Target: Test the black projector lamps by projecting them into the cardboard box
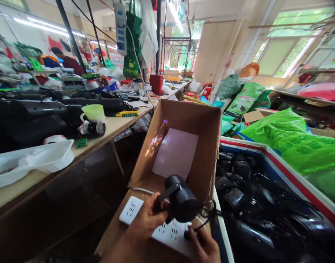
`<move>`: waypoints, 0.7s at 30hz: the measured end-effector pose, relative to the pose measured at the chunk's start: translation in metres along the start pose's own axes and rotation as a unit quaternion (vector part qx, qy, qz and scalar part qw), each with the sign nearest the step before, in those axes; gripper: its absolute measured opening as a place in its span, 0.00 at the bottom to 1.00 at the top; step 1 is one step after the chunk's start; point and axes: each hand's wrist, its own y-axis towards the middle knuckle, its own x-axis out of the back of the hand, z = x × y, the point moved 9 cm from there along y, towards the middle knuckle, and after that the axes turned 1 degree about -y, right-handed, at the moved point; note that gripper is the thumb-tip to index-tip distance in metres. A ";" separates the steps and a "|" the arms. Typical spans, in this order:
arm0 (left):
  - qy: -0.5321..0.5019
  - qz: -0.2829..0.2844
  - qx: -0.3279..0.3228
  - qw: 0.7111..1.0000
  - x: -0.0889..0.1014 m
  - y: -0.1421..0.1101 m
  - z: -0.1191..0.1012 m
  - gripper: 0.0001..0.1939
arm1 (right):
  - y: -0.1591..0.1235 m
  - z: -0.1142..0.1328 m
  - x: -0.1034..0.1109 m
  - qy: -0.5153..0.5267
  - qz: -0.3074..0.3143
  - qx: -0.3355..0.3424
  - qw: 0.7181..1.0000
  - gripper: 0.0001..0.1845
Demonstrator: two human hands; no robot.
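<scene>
My left hand grips a black hair dryer by its handle, and the dryer is held over a white power strip. My right hand is at the strip's lower end, pinching a small black plug at a socket. The dryer's thin black cord loops between my hands. The strip lies in the front of an open cardboard box. Inside the box is a pale sheet, lit pink, with coloured light spots on the wall beside it.
On the right, a bin with a red, white and blue rim holds several black dryers, with bright green bags behind it. A long workbench on the left carries black devices, a green mug and a white bag. A person stands far back.
</scene>
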 end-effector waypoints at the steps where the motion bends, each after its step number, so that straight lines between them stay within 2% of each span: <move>1: 0.055 -0.002 -0.004 0.998 0.001 -0.001 0.001 0.06 | -0.001 0.001 0.000 0.042 0.012 -0.038 0.998 0.19; 3: 0.145 -0.005 -0.006 0.989 0.001 -0.005 0.004 0.05 | -0.003 0.008 -0.001 0.111 0.024 -0.093 0.989 0.20; 6: 0.224 0.001 -0.010 0.975 -0.006 -0.010 0.007 0.04 | -0.008 0.019 -0.004 0.200 0.041 -0.125 0.971 0.18; 9: 0.308 0.030 -0.029 0.951 -0.022 -0.015 0.005 0.05 | -0.016 0.022 -0.008 0.284 0.045 -0.136 0.948 0.27; 12: 0.377 0.090 -0.059 0.920 -0.047 -0.022 0.007 0.06 | -0.026 0.022 -0.009 0.306 0.038 -0.135 0.941 0.35; 15: 0.408 0.143 -0.084 0.898 -0.065 -0.031 0.016 0.11 | -0.033 0.019 -0.004 0.280 0.001 -0.151 0.948 0.35; 17: 0.392 0.142 -0.098 0.904 -0.068 -0.033 0.019 0.13 | -0.036 0.021 0.002 0.251 -0.014 -0.135 0.958 0.31; 19: 0.325 0.081 -0.110 0.936 -0.057 -0.032 0.016 0.16 | -0.037 0.026 0.010 0.205 -0.025 -0.085 0.975 0.23; 20: 0.272 0.041 -0.105 0.956 -0.049 -0.030 0.016 0.21 | -0.038 0.027 0.016 0.183 -0.039 -0.062 0.980 0.21; 21: 0.210 0.007 -0.089 0.974 -0.041 -0.029 0.018 0.31 | -0.041 0.028 0.023 0.157 -0.059 -0.038 0.985 0.20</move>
